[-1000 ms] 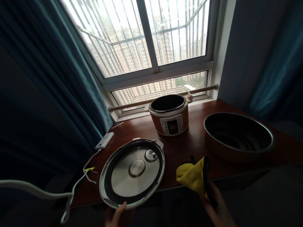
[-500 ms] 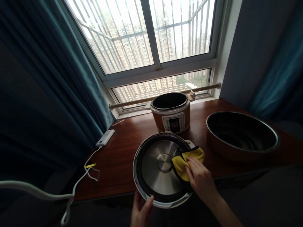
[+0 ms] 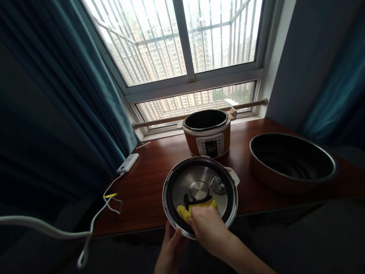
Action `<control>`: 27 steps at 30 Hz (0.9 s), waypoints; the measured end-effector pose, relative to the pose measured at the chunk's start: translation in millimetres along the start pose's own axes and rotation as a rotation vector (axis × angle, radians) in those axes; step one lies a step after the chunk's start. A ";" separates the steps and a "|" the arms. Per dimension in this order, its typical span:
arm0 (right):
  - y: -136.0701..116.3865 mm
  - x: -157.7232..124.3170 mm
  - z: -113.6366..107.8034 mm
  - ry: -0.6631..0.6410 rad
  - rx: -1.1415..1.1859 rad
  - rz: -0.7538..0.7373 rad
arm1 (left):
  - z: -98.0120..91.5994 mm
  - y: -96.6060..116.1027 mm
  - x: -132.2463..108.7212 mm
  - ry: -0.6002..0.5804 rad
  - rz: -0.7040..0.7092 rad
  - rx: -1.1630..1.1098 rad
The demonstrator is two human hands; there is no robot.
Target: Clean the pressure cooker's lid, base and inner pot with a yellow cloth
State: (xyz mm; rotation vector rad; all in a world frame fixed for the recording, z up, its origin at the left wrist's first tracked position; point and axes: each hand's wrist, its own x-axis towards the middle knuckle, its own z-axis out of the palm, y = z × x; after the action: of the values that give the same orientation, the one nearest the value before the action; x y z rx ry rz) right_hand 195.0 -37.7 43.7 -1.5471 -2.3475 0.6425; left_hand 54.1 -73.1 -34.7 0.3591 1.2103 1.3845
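The round pressure cooker lid is tilted with its steel inner side facing me, over the table's front edge. My left hand grips its lower left rim, thumb on top and the other fingers hidden underneath. A yellow cloth with black edging is bunched in my right hand, which presses it on the lower part of the inner side. The round centre disc and a small valve at the upper right of the lid show uncovered. Behind the lid stands the orange and white cooker body, its top uncovered.
A large dark-lined inner pot stands on the right of the wooden table. On the left lie a white power bank and a white cable with a yellow tie. Blue curtains flank the barred window.
My right hand and the cloth have moved left and down across the lid, from the valve side to below the centre disc. The valve is now uncovered. My left hand keeps its hold.
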 end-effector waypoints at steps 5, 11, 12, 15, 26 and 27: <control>3.1 -4.5 -0.3 0.017 0.107 -0.040 | -4.5 3.2 7.2 0.000 0.047 0.012; 42.2 -6.9 -18.0 -0.009 -0.102 0.050 | 0.0 7.6 -1.3 -0.025 0.067 0.004; 46.2 -5.6 -20.7 0.012 -0.146 0.103 | 1.0 7.7 -3.2 -0.024 0.068 0.003; 46.3 -0.7 -21.0 0.098 -0.257 0.253 | 3.8 7.9 -7.2 -0.011 0.072 0.003; -8.7 55.0 -1.3 0.070 -0.082 -0.317 | 7.7 17.0 -13.9 -0.028 0.028 0.019; -9.6 67.9 -2.2 0.167 -0.129 -0.350 | 7.6 15.6 -13.9 -0.020 0.037 0.019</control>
State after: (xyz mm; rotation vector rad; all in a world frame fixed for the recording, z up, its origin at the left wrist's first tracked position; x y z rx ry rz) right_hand 161.0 21.7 48.4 -1.1394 -2.4819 0.2754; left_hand 55.2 -78.0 -13.1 0.4094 1.2068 1.3990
